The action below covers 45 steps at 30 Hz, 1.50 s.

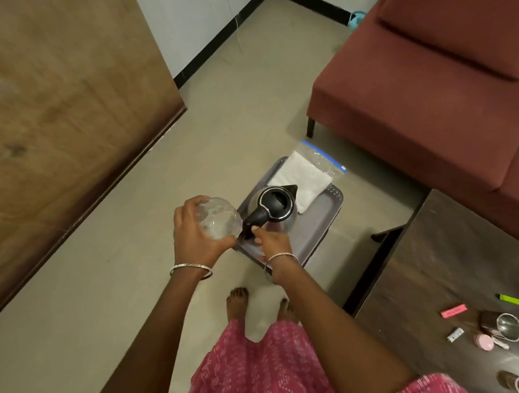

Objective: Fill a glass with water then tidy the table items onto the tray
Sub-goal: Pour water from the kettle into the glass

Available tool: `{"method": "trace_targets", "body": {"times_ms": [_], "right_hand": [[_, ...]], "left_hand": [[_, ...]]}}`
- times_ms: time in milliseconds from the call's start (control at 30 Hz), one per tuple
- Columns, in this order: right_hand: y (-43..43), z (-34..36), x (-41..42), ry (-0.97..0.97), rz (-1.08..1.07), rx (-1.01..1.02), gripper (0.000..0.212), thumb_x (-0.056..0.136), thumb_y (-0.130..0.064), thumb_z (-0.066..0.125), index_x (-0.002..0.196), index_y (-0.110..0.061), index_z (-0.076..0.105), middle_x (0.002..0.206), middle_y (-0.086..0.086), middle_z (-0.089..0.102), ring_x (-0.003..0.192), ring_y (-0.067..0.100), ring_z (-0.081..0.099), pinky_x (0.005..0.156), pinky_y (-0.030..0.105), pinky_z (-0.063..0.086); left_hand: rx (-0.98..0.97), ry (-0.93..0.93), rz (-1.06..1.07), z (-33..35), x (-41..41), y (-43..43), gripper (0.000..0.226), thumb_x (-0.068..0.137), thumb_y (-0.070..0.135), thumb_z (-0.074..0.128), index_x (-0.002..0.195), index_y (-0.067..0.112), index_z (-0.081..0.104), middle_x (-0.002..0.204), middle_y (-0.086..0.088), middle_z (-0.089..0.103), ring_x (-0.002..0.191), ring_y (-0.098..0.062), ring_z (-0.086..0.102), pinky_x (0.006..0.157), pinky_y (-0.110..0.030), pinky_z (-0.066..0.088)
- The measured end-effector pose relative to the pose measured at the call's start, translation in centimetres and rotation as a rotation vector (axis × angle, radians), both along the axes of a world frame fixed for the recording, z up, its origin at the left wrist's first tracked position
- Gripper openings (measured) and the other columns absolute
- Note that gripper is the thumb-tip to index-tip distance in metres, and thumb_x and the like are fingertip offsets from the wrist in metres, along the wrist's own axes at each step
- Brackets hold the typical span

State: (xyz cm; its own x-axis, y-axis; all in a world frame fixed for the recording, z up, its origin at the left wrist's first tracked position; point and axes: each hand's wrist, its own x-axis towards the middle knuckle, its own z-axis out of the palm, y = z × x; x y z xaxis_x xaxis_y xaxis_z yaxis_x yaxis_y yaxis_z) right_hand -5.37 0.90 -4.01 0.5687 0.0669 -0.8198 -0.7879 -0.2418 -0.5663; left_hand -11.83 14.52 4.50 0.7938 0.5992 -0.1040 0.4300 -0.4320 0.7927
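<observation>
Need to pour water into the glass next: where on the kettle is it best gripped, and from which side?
Grip the kettle by its black handle, which juts out on the near side, opposite the spout. Come from that side with the right hand, which is right beside it; the left hand holds the glass.

a home living room: a maroon upholstered sofa [448,58] stands on a tiled floor [242,102] by a dark wooden table [445,272] (small household bits on it) and white walls.
</observation>
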Motion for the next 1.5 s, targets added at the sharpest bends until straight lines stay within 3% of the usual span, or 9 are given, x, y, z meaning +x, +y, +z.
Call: {"method": "trace_targets", "body": {"times_ms": [133, 333, 567, 733, 933, 1000, 1100, 1267, 1500], "right_hand": [[3.2, -1.8, 0.1, 0.193, -0.228, 0.138, 0.045, 0.083, -0.036, 0.073, 0.122, -0.014, 0.063, 0.116, 0.006, 0.066, 0.113, 0.026, 0.062, 0.069, 0.031, 0.051], [6.4, -3.9, 0.5, 0.076, -0.482, 0.216, 0.047, 0.088, -0.018, 0.071, 0.132, -0.013, 0.056, 0.128, 0.01, 0.063, 0.118, 0.026, 0.058, 0.107, 0.046, 0.046], [7.2, -5.7, 0.5, -0.026, -0.492, -0.108, 0.009, 0.08, -0.014, 0.068, 0.076, -0.008, 0.064, 0.082, 0.011, 0.064, 0.081, 0.028, 0.058, 0.081, 0.042, 0.049], [4.3, -4.4, 0.4, -0.23, -0.339, -0.346, 0.027, 0.086, -0.018, 0.065, 0.101, 0.005, 0.065, 0.087, 0.016, 0.066, 0.085, 0.031, 0.063, 0.073, 0.038, 0.051], [0.2, -1.3, 1.2, -0.417, -0.126, -0.439, 0.014, 0.085, -0.016, 0.064, 0.08, -0.006, 0.055, 0.063, 0.004, 0.053, 0.065, 0.026, 0.052, 0.051, 0.027, 0.039], [-0.9, 0.5, 1.2, -0.486, -0.099, -0.427, 0.017, 0.083, -0.019, 0.065, 0.075, -0.01, 0.053, 0.058, -0.003, 0.047, 0.06, 0.021, 0.048, 0.048, 0.022, 0.035], [-2.8, 4.3, 1.2, -0.587, -0.053, -0.401, 0.023, 0.077, -0.031, 0.061, 0.074, -0.01, 0.051, 0.059, 0.001, 0.049, 0.06, 0.022, 0.049, 0.055, 0.032, 0.04], [-6.8, 11.2, 2.2, -0.744, -0.016, -0.307, 0.013, 0.087, -0.022, 0.069, 0.091, -0.011, 0.063, 0.079, 0.013, 0.067, 0.076, 0.031, 0.064, 0.068, 0.044, 0.054], [-10.9, 22.1, 4.3, -1.057, 0.025, -0.223, 0.023, 0.083, -0.046, 0.068, 0.076, -0.025, 0.061, 0.057, -0.012, 0.056, 0.053, 0.004, 0.049, 0.052, 0.025, 0.041]], "left_hand": [[-0.054, 0.014, -0.055, -1.3, -0.3, 3.0, 0.088, 0.045, 0.022, 0.09, 0.121, 0.031, 0.048, 0.113, 0.023, 0.051, 0.109, -0.018, 0.057, 0.089, -0.045, 0.053], [-0.104, 0.049, -0.097, -3.0, 0.2, 6.0, 0.09, 0.045, 0.022, 0.092, 0.122, 0.036, 0.047, 0.117, 0.016, 0.058, 0.106, -0.009, 0.057, 0.089, -0.037, 0.055], [-0.107, 0.074, -0.279, -4.0, 1.9, 7.7, 0.09, 0.045, 0.019, 0.09, 0.122, 0.039, 0.048, 0.111, 0.031, 0.054, 0.1, 0.001, 0.056, 0.086, -0.025, 0.054], [-0.115, 0.081, -0.311, -3.9, 3.3, 7.5, 0.091, 0.044, 0.02, 0.09, 0.122, 0.039, 0.048, 0.113, 0.023, 0.058, 0.1, -0.003, 0.058, 0.085, -0.023, 0.053], [-0.112, 0.086, -0.344, -2.8, 5.0, 6.4, 0.09, 0.042, 0.02, 0.088, 0.121, 0.04, 0.048, 0.111, 0.021, 0.059, 0.1, -0.009, 0.06, 0.086, -0.033, 0.055], [-0.106, 0.076, -0.356, -2.2, 5.6, 6.2, 0.09, 0.041, 0.021, 0.087, 0.12, 0.039, 0.049, 0.111, 0.021, 0.06, 0.099, -0.01, 0.061, 0.085, -0.035, 0.055], [-0.1, 0.05, -0.372, -0.8, 6.6, 5.4, 0.091, 0.041, 0.019, 0.088, 0.12, 0.038, 0.048, 0.111, 0.02, 0.061, 0.099, -0.011, 0.061, 0.085, -0.037, 0.055], [-0.097, -0.022, -0.351, 2.8, 8.3, 3.3, 0.091, 0.042, 0.021, 0.091, 0.118, 0.035, 0.042, 0.111, 0.013, 0.059, 0.098, -0.019, 0.061, 0.083, -0.034, 0.054], [-0.085, -0.174, -0.346, 8.1, 10.9, 0.5, 0.086, 0.044, 0.026, 0.091, 0.115, 0.033, 0.044, 0.112, 0.012, 0.059, 0.1, -0.02, 0.061, 0.084, -0.037, 0.054]]}}
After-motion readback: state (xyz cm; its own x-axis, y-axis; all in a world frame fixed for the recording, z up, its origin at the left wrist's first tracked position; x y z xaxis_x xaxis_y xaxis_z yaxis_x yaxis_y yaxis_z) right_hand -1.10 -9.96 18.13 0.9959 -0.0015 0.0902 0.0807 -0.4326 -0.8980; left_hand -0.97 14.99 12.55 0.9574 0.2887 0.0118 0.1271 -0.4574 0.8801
